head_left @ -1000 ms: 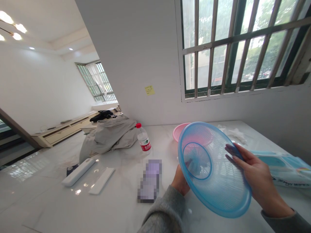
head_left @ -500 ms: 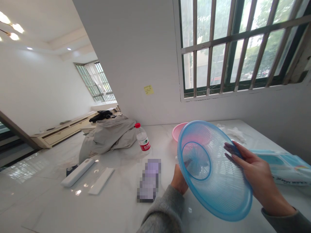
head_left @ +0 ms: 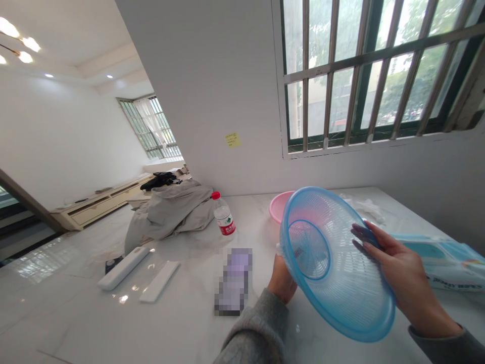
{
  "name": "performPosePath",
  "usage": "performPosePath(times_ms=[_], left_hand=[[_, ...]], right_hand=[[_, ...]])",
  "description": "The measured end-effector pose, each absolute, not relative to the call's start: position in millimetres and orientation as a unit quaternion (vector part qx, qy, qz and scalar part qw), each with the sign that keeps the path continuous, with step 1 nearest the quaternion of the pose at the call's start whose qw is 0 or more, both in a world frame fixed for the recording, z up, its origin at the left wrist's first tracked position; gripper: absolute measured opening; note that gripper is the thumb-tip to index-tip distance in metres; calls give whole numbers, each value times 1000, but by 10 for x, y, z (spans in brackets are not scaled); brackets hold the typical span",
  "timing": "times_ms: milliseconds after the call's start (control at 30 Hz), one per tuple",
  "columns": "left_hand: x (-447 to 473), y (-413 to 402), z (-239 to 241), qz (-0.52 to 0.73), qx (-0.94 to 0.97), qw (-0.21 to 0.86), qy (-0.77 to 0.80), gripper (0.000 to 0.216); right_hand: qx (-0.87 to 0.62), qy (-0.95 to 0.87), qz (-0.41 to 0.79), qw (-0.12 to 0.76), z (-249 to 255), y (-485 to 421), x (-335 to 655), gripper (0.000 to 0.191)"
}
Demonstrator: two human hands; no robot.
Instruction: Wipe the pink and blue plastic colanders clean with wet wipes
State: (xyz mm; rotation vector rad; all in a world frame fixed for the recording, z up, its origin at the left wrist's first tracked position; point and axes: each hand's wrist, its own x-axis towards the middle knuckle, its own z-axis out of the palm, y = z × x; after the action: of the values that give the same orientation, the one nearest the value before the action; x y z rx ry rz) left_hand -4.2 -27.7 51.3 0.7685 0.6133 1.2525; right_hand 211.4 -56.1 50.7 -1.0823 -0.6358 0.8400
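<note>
The right hand's fingers are extended and pressed close together, their tips lying flat on the near face of a blue-and-pink plastic strainer basket, with the right hand curving round its right edge and the thumb out of sight. The left hand sits behind the basket's lower left edge; its fingers are hidden, so I cannot tell how they stand. Held in the air above the desk, the basket tilts steeply, its round rim foreshortened to an oval with the long axis running from 11 to 5 o'clock. Its round ring sits left of centre and faces up toward the wearer. Grey sleeves enter from 6 and 4 o'clock. Around the basket, a pink basin sits just behind it at 11 o'clock, and a crumpled white item lies at 1. A packet of wipes lies at 3, close beside the right hand. A pixelated object lies at 9, a red-capped water bottle stands upright at 10, and two white strips lie further out at 9. A heap of grey cloth rests beyond them at 10.
</note>
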Motion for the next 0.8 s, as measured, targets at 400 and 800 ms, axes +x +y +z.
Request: performPosePath(times_ms=[400,800], left_hand=[[-34,-234,421,563,356,689,285,48],[-9,-203,332,565,370,681,283,40]], right_hand=[[-485,-291,380,732,453,-554,2131,68],[-471,-259,405,740,386,-532,2070,62]])
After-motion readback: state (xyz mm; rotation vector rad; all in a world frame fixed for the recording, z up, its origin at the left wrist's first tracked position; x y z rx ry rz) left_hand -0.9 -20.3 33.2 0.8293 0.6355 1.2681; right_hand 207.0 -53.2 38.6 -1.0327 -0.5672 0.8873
